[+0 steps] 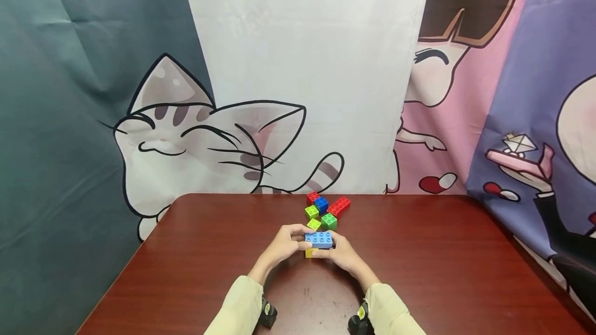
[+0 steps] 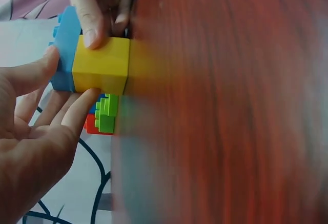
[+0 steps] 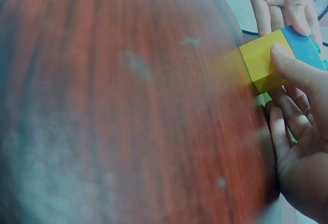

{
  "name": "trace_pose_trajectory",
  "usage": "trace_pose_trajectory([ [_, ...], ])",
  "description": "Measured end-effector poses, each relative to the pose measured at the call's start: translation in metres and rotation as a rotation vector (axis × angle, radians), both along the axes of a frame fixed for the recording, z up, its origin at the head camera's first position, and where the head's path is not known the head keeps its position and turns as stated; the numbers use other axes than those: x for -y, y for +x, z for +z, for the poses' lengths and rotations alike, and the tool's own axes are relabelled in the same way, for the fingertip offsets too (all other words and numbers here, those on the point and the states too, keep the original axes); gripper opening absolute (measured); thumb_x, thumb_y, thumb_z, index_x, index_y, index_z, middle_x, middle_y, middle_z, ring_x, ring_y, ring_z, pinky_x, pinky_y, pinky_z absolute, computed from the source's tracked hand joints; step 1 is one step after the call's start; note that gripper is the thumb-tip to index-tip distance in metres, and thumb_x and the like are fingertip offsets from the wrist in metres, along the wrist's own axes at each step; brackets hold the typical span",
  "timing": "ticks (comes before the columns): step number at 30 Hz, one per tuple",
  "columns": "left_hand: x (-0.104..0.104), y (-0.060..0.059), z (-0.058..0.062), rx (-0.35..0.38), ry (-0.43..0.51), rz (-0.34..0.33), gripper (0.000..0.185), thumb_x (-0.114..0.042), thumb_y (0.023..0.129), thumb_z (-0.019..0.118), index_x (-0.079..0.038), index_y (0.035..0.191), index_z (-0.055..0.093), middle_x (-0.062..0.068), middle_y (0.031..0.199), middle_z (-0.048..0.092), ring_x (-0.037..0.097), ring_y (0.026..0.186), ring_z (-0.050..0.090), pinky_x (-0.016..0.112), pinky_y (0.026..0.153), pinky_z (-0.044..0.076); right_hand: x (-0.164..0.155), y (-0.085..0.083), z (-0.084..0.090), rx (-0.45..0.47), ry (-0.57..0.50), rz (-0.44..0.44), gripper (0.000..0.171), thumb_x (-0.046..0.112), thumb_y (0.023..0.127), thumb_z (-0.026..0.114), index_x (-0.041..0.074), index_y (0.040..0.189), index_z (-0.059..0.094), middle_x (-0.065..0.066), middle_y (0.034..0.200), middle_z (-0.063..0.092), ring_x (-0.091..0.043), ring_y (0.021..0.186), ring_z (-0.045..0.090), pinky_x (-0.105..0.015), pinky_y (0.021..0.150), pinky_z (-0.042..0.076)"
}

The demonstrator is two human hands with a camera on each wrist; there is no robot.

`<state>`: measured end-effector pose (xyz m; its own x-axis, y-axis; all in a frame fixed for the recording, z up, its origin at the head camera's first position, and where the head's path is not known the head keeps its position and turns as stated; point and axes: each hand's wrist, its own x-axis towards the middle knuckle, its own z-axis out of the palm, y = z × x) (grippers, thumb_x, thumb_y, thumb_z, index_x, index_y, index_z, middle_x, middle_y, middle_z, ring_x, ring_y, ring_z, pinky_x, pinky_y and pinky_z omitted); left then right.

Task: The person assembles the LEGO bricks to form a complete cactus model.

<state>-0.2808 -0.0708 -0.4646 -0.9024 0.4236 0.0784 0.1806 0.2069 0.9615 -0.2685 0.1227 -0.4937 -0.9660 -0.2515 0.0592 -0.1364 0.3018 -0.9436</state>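
A light blue toy brick (image 1: 318,239) with studs on top sits on a yellow toy brick (image 1: 310,253) near the middle of the table. From the left, my left hand (image 1: 285,246) holds the blue brick, its thumb at the near edge. In the left wrist view its index finger touches the yellow brick (image 2: 102,62) as well. My right hand (image 1: 343,253) grips the yellow brick from the other side, thumb (image 3: 287,62) pressed on its near face. The right fingers behind the bricks are partly hidden.
Just beyond the hands lie several loose bricks: a green brick (image 1: 329,221), light green bricks (image 1: 312,212), a dark blue brick (image 1: 321,203) and red bricks (image 1: 339,206). The brown table (image 1: 209,273) ends at a printed cloth backdrop (image 1: 298,66).
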Motion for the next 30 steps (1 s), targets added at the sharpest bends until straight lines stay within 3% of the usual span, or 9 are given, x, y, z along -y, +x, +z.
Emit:
trace_pose_trajectory([
  [6, -0.002, -0.001, -0.001, 0.075, 0.033, 0.003, 0.034, -0.002, 0.086, 0.067, 0.0, 0.12, 0.067, 0.02, 0.118, 0.067, 0.017, 0.096, 0.065, 0.032, 0.088, 0.057, -0.003, -0.001, 0.002, -0.005, 0.005, -0.016, 0.042, 0.016, 0.079, 0.08, -0.002, 0.112, 0.061, -0.011, 0.102, 0.067, -0.009, 0.083, 0.055, -0.019, 0.072, 0.045],
  [24, 0.003, 0.002, -0.005, 0.113, 0.08, 0.007, 0.035, -0.005, 0.088, 0.067, 0.003, 0.121, 0.064, 0.021, 0.125, 0.063, 0.019, 0.102, 0.065, 0.035, 0.091, 0.056, 0.0, 0.002, 0.005, 0.0, 0.014, -0.003, 0.044, 0.016, 0.08, 0.079, -0.002, 0.115, 0.06, -0.01, 0.105, 0.067, -0.009, 0.085, 0.054, -0.019, 0.073, 0.045],
  [30, 0.002, 0.005, -0.012, 0.116, 0.126, 0.011, 0.036, -0.006, 0.089, 0.066, 0.002, 0.123, 0.063, 0.021, 0.127, 0.062, 0.018, 0.105, 0.064, 0.028, 0.089, 0.055, 0.0, 0.003, 0.001, 0.014, 0.029, -0.023, 0.045, 0.019, 0.078, 0.081, 0.0, 0.114, 0.061, -0.008, 0.103, 0.067, -0.01, 0.085, 0.055, -0.021, 0.075, 0.045],
])
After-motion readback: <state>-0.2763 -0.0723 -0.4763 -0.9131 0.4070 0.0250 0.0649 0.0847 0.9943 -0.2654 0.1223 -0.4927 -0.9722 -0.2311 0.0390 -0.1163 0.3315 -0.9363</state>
